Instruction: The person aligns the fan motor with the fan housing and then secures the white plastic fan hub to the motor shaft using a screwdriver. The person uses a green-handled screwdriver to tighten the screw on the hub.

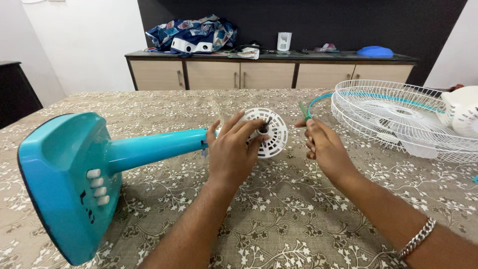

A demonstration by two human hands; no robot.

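A turquoise table fan body [69, 179] lies on its side on the patterned cloth, its base with white buttons toward me and its neck pointing right. My left hand [231, 149] grips the fan's white motor housing [271, 134] at the end of the neck, fingers wrapped over its vented face near the shaft. My right hand [323, 147] is just right of it, closed on a thin green-handled tool [303, 110] that sticks up from the fingers. A metal bracelet [417, 238] is on that wrist.
White wire fan guards with a turquoise rim [398, 117] lie stacked at the right, with white fan blades [465, 112] beyond them. A low cabinet [269, 72] along the far wall carries a bundle of cloth, a blue lid and small items.
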